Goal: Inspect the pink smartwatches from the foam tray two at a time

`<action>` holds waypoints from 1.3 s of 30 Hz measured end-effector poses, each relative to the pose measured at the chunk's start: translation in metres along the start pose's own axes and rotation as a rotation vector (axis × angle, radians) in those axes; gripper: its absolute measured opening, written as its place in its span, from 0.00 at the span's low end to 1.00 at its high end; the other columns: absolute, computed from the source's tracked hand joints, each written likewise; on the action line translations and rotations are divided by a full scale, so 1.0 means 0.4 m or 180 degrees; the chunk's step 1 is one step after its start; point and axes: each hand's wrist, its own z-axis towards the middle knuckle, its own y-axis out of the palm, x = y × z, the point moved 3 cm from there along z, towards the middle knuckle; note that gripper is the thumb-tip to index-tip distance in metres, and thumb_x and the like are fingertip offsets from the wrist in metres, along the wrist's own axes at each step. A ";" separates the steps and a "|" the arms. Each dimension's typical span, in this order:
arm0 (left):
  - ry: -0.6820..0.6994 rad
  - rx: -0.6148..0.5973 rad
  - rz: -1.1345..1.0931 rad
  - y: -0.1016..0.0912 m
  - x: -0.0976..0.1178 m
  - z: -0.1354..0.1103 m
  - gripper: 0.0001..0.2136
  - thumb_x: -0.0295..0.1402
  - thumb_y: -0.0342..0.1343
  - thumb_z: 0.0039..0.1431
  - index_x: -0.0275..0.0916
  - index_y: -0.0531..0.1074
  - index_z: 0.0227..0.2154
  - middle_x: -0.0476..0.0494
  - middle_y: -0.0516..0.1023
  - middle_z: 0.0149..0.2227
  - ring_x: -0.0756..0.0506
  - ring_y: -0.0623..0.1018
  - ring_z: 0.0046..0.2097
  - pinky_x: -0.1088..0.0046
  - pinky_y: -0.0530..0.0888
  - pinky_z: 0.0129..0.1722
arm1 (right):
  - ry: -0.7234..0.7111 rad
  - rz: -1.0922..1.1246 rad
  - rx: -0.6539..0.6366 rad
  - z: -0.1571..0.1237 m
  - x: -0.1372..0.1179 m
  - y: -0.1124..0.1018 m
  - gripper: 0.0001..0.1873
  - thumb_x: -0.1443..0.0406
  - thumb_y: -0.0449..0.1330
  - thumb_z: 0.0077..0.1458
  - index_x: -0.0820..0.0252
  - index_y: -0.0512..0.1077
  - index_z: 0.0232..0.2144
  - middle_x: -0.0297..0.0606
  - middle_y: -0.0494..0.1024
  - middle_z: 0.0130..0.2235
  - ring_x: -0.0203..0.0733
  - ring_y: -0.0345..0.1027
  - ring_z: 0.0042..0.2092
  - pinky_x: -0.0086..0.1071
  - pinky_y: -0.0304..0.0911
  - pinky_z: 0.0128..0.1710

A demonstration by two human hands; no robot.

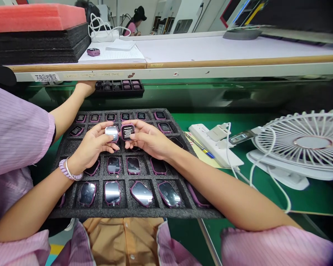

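Head view: the left hand [91, 146] holds the shiny watch body [111, 133] and the right hand [148, 138] holds the dark watch body [127, 132]. The two are side by side, edges nearly touching, raised above the middle of the foam tray [127, 213]. The shiny watch body has its reflective face turned up to the camera. The dark watch body shows a black face with white print. Both are near-square with purple rims, their slightly longer axis running away from the person and tipped a little toward the camera. The left grip pinches its piece, thumb on the near edge and fingertips on the far and left edges. The right grip pinches likewise, thumb below and index finger curled over the top. Both wrists are bent inward, with the forearms coming in from the lower corners and crossing the tray; there is a bracelet [68, 170] on the left wrist. The tray pockets hold more purple-rimmed pieces, face up in the near rows. The tray sits at the near edge of the green tabletop [308, 195]. A co-worker's hand [84, 88] reaches to a second tray [119, 87] under the shelf [211, 48]. To the right are a power strip [211, 142] and a white fan [308, 147] lying flat.
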 end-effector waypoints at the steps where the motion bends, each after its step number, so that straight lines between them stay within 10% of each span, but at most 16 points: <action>1: -0.0033 -0.0021 -0.0059 0.000 0.000 0.000 0.23 0.22 0.61 0.54 0.33 0.69 0.54 0.47 0.80 0.36 0.50 0.82 0.27 0.80 0.79 0.25 | -0.0002 -0.0020 0.0008 0.000 0.001 0.000 0.25 0.69 0.69 0.52 0.59 0.69 0.52 0.31 0.79 0.35 0.37 0.78 0.33 0.28 0.70 0.33; 39: 0.0671 -0.0227 0.0339 0.000 -0.013 0.009 0.21 0.22 0.66 0.47 0.38 0.71 0.45 0.48 0.77 0.48 0.53 0.83 0.33 0.79 0.85 0.37 | -0.0275 -0.0317 -0.0089 0.001 0.005 -0.003 0.29 0.71 0.70 0.48 0.59 0.68 0.53 0.30 0.77 0.38 0.32 0.71 0.31 0.26 0.67 0.32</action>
